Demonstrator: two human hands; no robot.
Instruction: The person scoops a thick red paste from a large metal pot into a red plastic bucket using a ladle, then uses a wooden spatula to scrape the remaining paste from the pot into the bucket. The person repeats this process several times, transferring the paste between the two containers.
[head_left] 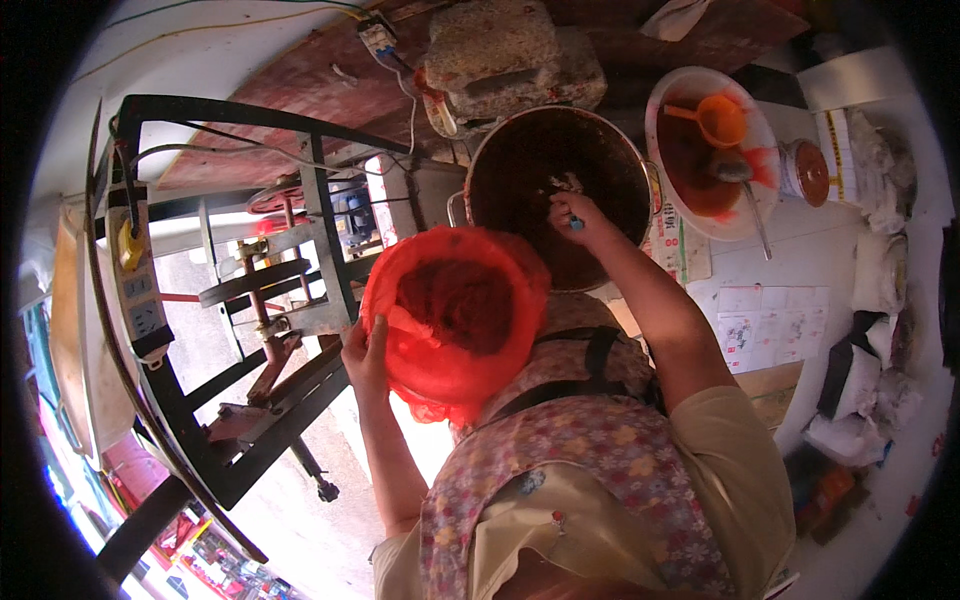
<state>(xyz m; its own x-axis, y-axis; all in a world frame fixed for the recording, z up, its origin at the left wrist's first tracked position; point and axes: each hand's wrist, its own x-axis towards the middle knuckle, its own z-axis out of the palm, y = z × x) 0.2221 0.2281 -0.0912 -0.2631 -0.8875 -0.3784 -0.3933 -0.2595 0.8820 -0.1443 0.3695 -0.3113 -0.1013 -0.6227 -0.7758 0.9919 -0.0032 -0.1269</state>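
My left hand [366,362] grips the near left side of a red basin or colander [385,310], its thumb on the rim. Thin red plastic hangs about it, and a dark red mass lies inside. My right hand [580,222] is over a large metal pot [648,165] with two side handles and dark contents. Its fingers are closed round a utensil with a teal handle end [576,222]. Something pale shows just beyond those fingers; I cannot make out its shape. The red basin tilts beside the pot's near left side.
Right of the pot stands a white basin [660,100] of red-brown liquid with an orange dipper [722,122] and a metal ladle [735,170]. A jar [805,172] is beside it. Left is a black metal frame [330,225] with a power strip [140,290]. Stone blocks [500,60] lie behind.
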